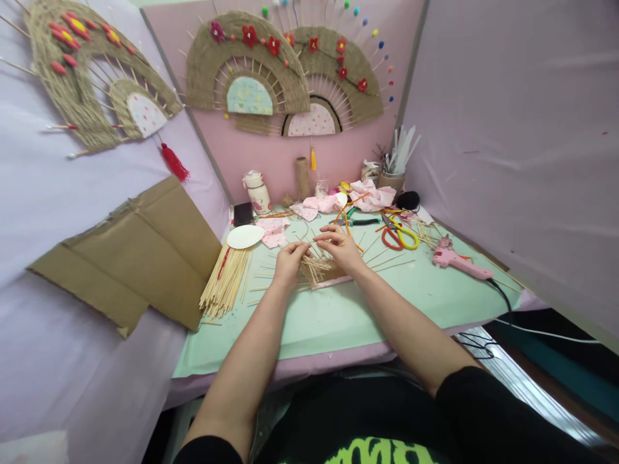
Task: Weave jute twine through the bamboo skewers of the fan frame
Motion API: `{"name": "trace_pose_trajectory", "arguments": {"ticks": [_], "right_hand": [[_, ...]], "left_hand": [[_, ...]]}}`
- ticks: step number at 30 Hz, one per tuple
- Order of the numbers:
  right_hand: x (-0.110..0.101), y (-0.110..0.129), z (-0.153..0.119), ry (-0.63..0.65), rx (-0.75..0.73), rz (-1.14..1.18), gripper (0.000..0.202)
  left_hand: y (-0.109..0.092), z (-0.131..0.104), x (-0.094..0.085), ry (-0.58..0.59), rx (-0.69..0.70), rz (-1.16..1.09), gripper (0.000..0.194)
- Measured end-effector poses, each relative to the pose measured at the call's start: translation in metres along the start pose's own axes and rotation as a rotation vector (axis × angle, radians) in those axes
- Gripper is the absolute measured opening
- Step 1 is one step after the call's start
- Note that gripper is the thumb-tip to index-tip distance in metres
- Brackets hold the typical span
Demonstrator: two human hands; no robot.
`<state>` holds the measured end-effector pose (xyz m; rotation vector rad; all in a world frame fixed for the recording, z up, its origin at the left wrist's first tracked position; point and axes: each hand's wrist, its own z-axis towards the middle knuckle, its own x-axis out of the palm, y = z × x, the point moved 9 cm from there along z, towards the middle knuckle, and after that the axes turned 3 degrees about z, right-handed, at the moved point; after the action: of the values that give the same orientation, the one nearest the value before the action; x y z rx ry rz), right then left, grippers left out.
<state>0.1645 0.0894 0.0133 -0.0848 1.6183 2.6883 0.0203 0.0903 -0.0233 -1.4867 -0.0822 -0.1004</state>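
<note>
In the head view a half-round cardboard piece [333,273] lies on the table, with thin wooden sticks [394,265] fanning out from it. Loose tan twine [315,265] is bunched over its left part. My left hand [289,263] is closed at the left side of the fan, thumb and fingers pinching the twine. Just right of it, my right hand [341,248] hovers over the sticks, thumb and fingertips drawn together on what looks like the same twine. The fingertips of both hands are close to each other, and the strand between them is very thin.
Left are a bundle of sticks [225,280], a white oval disc [245,236] and folded cardboard [145,251]. Behind are pink fabric [316,206], pliers [365,222] and scissors [400,233]. A pink glue gun [459,261] lies right, its cord running off the edge. Twine fans [249,61] hang behind.
</note>
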Motion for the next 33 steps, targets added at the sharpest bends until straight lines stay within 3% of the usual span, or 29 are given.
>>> {"name": "trace_pose_trajectory", "arguments": {"ticks": [14,19,27,33], "right_hand": [[-0.005,0.008,-0.002,-0.060,-0.093,-0.230,0.007],[-0.004,0.005,0.000,-0.038,-0.044,-0.155,0.008],[-0.002,-0.012,0.004,0.112,0.148,0.097,0.012],[0.001,-0.008,0.004,0.201,0.054,-0.010,0.011]], "left_hand": [[-0.008,-0.003,0.007,0.062,0.002,-0.115,0.028],[-0.008,-0.006,0.014,0.136,-0.026,-0.147,0.029],[0.007,-0.017,0.033,0.385,-0.153,0.050,0.027],[0.005,-0.008,0.019,0.234,-0.039,0.400,0.020]]}}
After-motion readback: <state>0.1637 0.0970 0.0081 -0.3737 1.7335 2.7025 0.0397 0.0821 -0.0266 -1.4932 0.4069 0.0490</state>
